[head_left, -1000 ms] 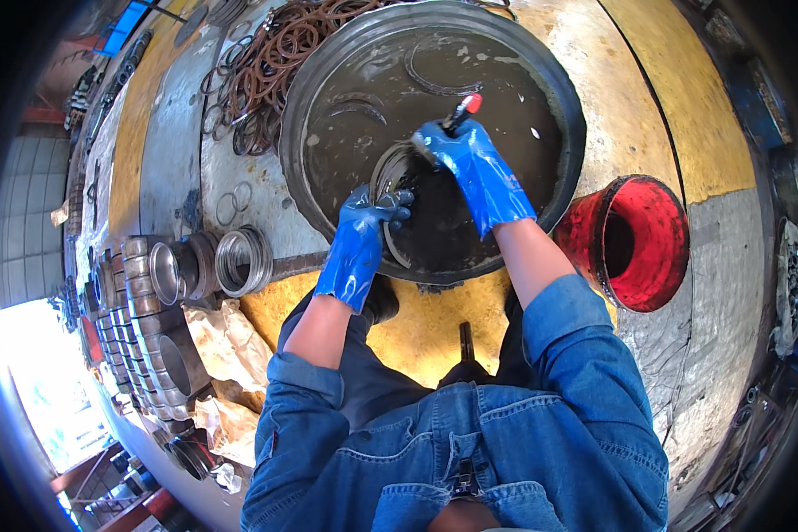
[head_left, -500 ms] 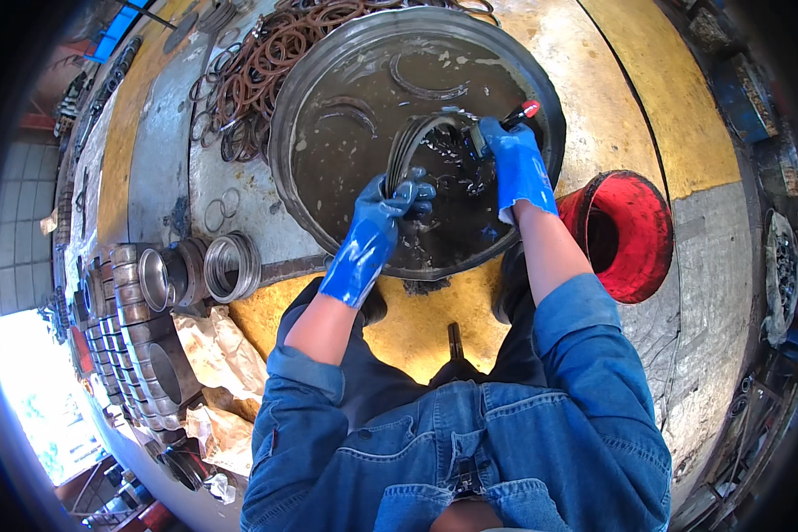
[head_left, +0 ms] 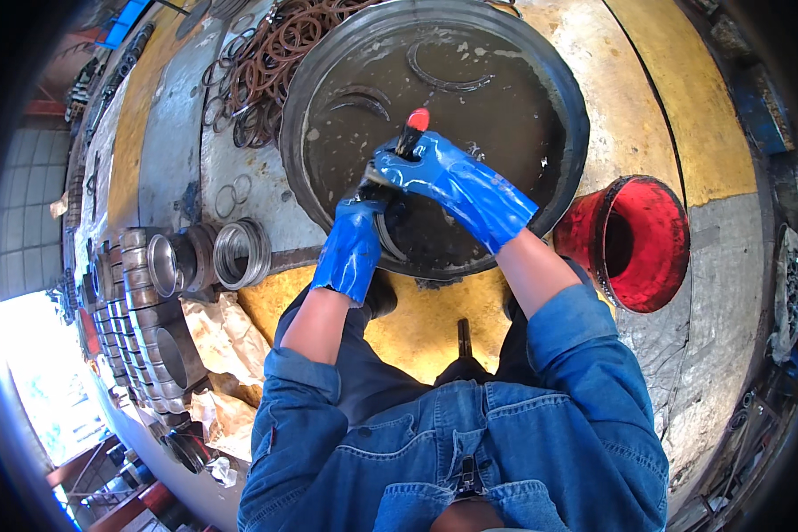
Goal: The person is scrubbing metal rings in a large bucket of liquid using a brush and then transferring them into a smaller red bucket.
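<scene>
Both my hands wear blue rubber gloves and meet over a wide round metal basin (head_left: 579, 133) of murky dark liquid. My right hand (head_left: 439, 170) is closed round a brush (head_left: 414, 126) with a black handle and red end. The brush's head lies against the top of a bundle of metal rings (head_left: 388, 239), largely hidden by the gloves. My left hand (head_left: 353, 238) grips that bundle near the basin's front rim; its fingers are partly covered. Farther back, curved ring pieces (head_left: 448, 83) show above the liquid, with more ring arcs (head_left: 361, 96) to their left.
Rusty rings (head_left: 284, 53) are heaped behind the basin at left. A stack of shiny rings (head_left: 242, 254) stands left of my left forearm, beside rows of metal cylinders (head_left: 137, 301) and crumpled brown paper (head_left: 226, 341). A red bucket (head_left: 661, 248) lies tilted right of the basin.
My right hand has swung left with the brush, from the basin's right side to the rings by my left hand. The ring bundle has dropped lower and turned.
</scene>
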